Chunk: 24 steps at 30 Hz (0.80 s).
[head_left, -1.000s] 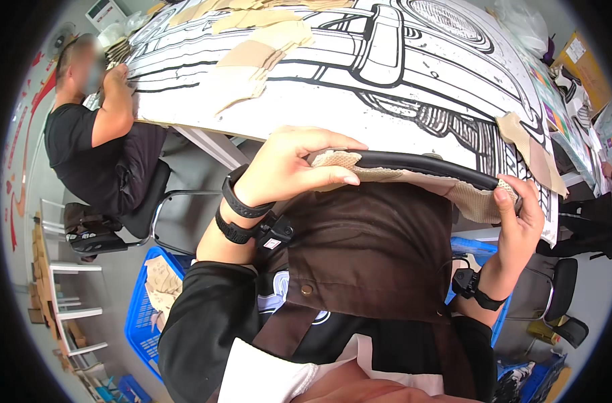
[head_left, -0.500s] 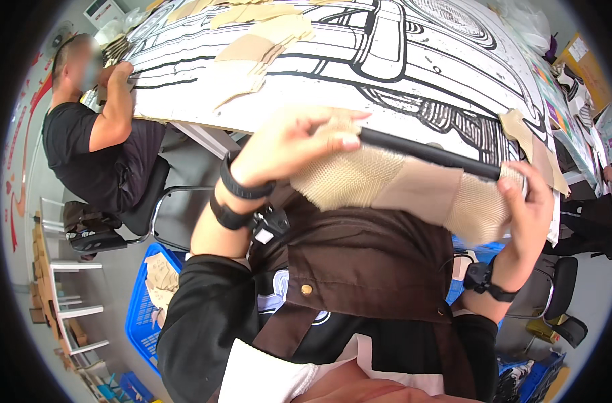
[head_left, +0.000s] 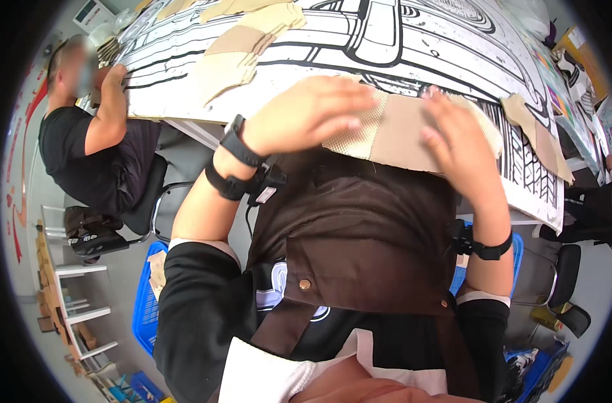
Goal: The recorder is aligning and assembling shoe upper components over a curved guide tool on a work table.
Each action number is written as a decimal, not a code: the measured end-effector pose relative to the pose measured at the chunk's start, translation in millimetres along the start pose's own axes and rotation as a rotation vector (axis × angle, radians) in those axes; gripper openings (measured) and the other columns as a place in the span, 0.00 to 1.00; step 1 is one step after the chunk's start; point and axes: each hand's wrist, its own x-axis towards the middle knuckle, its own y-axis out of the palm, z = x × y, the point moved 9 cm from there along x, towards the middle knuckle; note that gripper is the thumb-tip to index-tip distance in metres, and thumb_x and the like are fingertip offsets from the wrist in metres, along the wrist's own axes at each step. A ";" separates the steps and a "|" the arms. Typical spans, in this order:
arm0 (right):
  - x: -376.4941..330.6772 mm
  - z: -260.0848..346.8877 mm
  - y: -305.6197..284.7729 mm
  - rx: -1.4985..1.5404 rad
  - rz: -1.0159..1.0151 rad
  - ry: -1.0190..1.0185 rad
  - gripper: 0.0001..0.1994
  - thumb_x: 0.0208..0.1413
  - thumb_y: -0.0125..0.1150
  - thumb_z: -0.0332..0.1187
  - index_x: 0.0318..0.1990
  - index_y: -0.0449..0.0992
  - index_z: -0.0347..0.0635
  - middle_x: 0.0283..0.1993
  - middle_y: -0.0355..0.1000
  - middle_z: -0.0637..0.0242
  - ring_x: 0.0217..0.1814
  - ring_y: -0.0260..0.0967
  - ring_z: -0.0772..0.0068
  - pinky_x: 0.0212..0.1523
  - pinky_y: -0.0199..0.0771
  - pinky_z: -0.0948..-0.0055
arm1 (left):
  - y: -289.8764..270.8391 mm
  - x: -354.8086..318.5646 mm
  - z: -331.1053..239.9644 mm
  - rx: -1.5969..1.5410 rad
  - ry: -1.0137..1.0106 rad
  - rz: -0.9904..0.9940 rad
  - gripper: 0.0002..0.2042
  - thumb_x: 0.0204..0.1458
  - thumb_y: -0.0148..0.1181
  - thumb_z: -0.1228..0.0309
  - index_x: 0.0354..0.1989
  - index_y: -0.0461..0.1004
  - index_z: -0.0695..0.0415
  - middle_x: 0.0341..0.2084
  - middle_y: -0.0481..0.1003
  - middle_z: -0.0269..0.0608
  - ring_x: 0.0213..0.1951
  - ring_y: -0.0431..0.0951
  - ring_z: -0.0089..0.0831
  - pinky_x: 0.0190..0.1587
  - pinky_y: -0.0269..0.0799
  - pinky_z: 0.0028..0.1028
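Pressing flat on a tan cardboard piece (head_left: pixel 403 131) at the near edge of the tabletop (head_left: pixel 454 40): left hand (head_left: pixel 312 111) and right hand (head_left: pixel 454 138), both spread open, palms down, grasping nothing. Left fingertips resting on the piece's mesh-textured left part; right fingers laid over its smooth right part. Piece lying on a large white sheet with bold black line drawing (head_left: pixel 413 47), just above the brown apron (head_left: pixel 359 242). More tan cardboard cut-outs (head_left: pixel 242 54) farther up the sheet to the left, another (head_left: pixel 538 131) at the right edge. Small pale rectangular sign (head_left: pixel 91 13) on the wall, upper left; coloured printed sheets (head_left: pixel 578 74) along the far right rim. Blue crate (head_left: pixel 148 302) on the floor, lower left. Second person in black (head_left: pixel 84 144) seated at the left end, hand on the sheet. Open floor between chair and crate.
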 end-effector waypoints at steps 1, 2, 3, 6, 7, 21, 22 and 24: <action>-5.7 7.7 13.6 0.003 0.133 0.006 0.22 0.56 0.52 0.41 0.55 0.66 0.40 0.61 0.61 0.55 0.61 0.59 0.55 0.60 0.57 0.61 | 13.4 -8.4 -6.6 0.073 0.016 0.072 0.18 0.54 0.53 0.65 0.53 0.69 0.56 0.52 0.70 0.43 0.53 0.69 0.42 0.56 0.62 0.37; -13.2 9.4 20.9 0.005 0.135 0.004 0.22 0.56 0.52 0.41 0.55 0.66 0.40 0.61 0.61 0.55 0.61 0.59 0.55 0.60 0.57 0.61 | 27.5 -20.4 -10.7 0.154 0.030 0.139 0.19 0.55 0.52 0.64 0.54 0.68 0.56 0.53 0.69 0.42 0.54 0.68 0.42 0.57 0.61 0.38; -22.7 4.1 35.4 -0.119 0.157 0.035 0.23 0.58 0.48 0.44 0.57 0.64 0.40 0.62 0.60 0.54 0.63 0.57 0.55 0.62 0.54 0.60 | 39.7 -30.6 -3.2 0.167 -0.056 0.171 0.20 0.54 0.52 0.62 0.55 0.67 0.56 0.53 0.69 0.41 0.55 0.67 0.41 0.58 0.59 0.37; -35.7 -11.8 36.6 -0.259 0.270 0.144 0.27 0.61 0.40 0.49 0.62 0.59 0.40 0.65 0.55 0.52 0.68 0.51 0.55 0.66 0.47 0.58 | 34.6 -43.0 0.6 0.171 -0.124 0.116 0.20 0.54 0.52 0.61 0.55 0.68 0.55 0.52 0.70 0.42 0.55 0.68 0.40 0.58 0.60 0.38; -39.5 -21.5 35.4 -0.236 0.319 0.191 0.27 0.61 0.40 0.48 0.62 0.59 0.39 0.65 0.55 0.52 0.68 0.51 0.55 0.66 0.48 0.58 | 28.7 -43.8 -3.6 0.210 -0.131 0.089 0.18 0.54 0.52 0.62 0.51 0.71 0.56 0.48 0.73 0.44 0.52 0.70 0.39 0.56 0.62 0.37; 13.4 -43.1 77.2 -0.099 0.214 0.213 0.27 0.62 0.34 0.46 0.64 0.53 0.39 0.68 0.49 0.54 0.71 0.45 0.61 0.68 0.41 0.63 | 86.0 22.0 30.0 0.328 -0.422 0.067 0.29 0.61 0.34 0.53 0.62 0.54 0.64 0.62 0.55 0.54 0.64 0.54 0.42 0.65 0.46 0.38; 11.2 -46.0 78.6 -0.099 0.251 0.205 0.28 0.62 0.33 0.47 0.66 0.51 0.40 0.69 0.46 0.55 0.72 0.41 0.62 0.69 0.39 0.64 | 86.1 18.8 32.3 0.336 -0.435 0.114 0.30 0.61 0.33 0.52 0.63 0.53 0.64 0.63 0.53 0.54 0.65 0.52 0.42 0.65 0.45 0.39; 2.1 -59.1 74.2 -0.128 0.242 0.225 0.28 0.62 0.34 0.47 0.65 0.51 0.40 0.69 0.46 0.56 0.72 0.41 0.61 0.69 0.38 0.65 | 78.0 7.2 40.7 0.379 -0.443 0.121 0.29 0.61 0.34 0.53 0.63 0.53 0.64 0.63 0.54 0.54 0.65 0.53 0.43 0.65 0.46 0.38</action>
